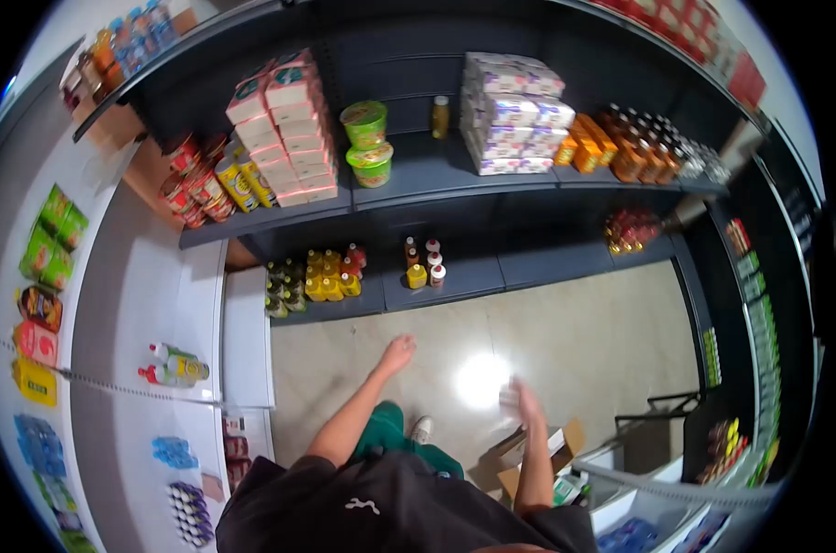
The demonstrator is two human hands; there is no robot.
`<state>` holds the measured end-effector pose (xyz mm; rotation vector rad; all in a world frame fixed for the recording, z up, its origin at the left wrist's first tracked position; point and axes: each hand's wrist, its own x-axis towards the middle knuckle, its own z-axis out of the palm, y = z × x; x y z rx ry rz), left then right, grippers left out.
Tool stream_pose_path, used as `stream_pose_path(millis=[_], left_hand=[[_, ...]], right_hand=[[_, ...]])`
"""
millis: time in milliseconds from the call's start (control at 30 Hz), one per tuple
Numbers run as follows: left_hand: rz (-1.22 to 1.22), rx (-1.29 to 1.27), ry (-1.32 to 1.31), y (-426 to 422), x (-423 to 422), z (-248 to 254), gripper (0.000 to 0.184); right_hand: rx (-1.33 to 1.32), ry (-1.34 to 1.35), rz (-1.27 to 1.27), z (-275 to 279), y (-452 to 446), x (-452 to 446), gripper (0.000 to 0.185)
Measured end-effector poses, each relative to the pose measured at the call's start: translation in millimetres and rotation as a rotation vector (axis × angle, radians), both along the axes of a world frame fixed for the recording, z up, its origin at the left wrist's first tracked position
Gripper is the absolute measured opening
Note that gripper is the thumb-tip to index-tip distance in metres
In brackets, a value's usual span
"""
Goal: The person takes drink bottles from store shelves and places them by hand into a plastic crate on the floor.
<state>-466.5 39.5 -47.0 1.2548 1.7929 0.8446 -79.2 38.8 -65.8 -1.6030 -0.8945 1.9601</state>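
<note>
Left hand (400, 352) loosely curled, right hand (521, 401) blurred, bare forearms (352, 410) forward, well apart

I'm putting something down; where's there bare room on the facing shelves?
Widest: the grey lower shelf, between yellow and white bottles and a red-gold bundle. Narrower: the grey upper shelf, between round green tubs and purple-white packs, around an amber bottle. Crowded: both its ends.

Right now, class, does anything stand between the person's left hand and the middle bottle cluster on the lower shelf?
Nothing visible does: from the left hand to the bottle cluster, this view shows only bare floor and the lower shelf's front edge.
</note>
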Motion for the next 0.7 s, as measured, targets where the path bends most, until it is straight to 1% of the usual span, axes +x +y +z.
stream_pose_path(millis=[33, 67, 100, 133, 167, 200, 233, 267, 300, 333, 367, 400, 433, 467, 500, 567, 667, 700], left_hand=[[0.068, 0.054, -0.041, 25.1, -7.5, 7.8, 0.035], [0.143, 0.123, -0.069, 51.5, -18.0, 14.0, 0.034], [0.162, 0.221, -0.059, 75.9, -25.6, 2.1, 0.034], [0.199, 0.322, -0.036, 106.5, -32.2, -11.5, 0.034], [0.194, 0.247, -0.036, 134.4, -34.7, 1.0, 0.034], [0.136, 0.519, 0.254, 157.0, -35.6, 6.0, 0.027], [0.155, 0.78, 0.594, 179.2, -34.4, 11.4, 0.021], [0.08, 0.632, 0.365, 187.7, -45.1, 38.6, 0.023], [0.046, 0.47, 0.154, 197.4, -54.0, 68.4, 0.026], [0.18, 0.265, -0.214, 190.1, -46.1, 102.5, 0.039], [0.323, 0.415, -0.029, 205.1, -35.1, 81.9, 0.033], [0.224, 0.515, 0.125, 233.2, -41.1, 48.6, 0.037], [0.185, 0.43, 0.205, 236.8, -42.0, 60.1, 0.044], [0.18, 0.449, 0.241, 247.0, -43.6, 61.1, 0.044], [0.176, 0.469, 0.277, 256.6, -47.9, 60.6, 0.045], [0.175, 0.452, 0.193, 274.7, -46.1, 60.3, 0.047], [0.257, 0.448, 0.023, 295.4, -57.5, 46.9, 0.05], [0.287, 0.475, -0.034, 293.5, -55.1, 54.6, 0.051]], right_hand=[[0.156, 0.014, 0.002, 31.3, 71.3, -33.5, 0.059], [0.221, 0.089, 0.159, 89.3, 138.3, -79.4, 0.059], [0.328, 0.118, 0.159, 161.4, 177.5, -137.7, 0.06], [0.417, 0.14, 0.228, 197.1, 218.0, -179.0, 0.062], [0.519, 0.185, 0.329, 222.6, 253.3, -234.0, 0.064], [0.574, 0.165, 0.319, 233.4, 278.3, -275.2, 0.065], [0.639, 0.168, 0.335, 237.9, 311.5, -312.6, 0.066], [0.619, 0.017, 0.342, 234.6, 351.8, -356.2, 0.069], [0.705, -0.076, 0.333, 227.1, 384.4, -385.8, 0.066], [0.856, -0.113, 0.397, 199.5, 438.6, -397.9, 0.064], [1.015, -0.157, 0.449, 172.4, 494.0, -410.2, 0.062], [1.174, -0.201, 0.485, 145.6, 550.9, -422.1, 0.061], [1.31, -0.675, 0.573, 90.6, 648.6, -439.7, 0.059], [1.391, -0.812, 0.546, 102.7, 650.5, -462.2, 0.058], [1.401, -0.778, 0.521, 110.7, 635.0, -480.0, 0.058], [1.437, -0.683, 0.525, 126.9, 615.7, -504.0, 0.057], [1.494, -0.504, 0.623, 129.1, 586.6, -553.8, 0.056], [1.524, -0.457, 0.641, 140.0, 570.3, -558.3, 0.056]])
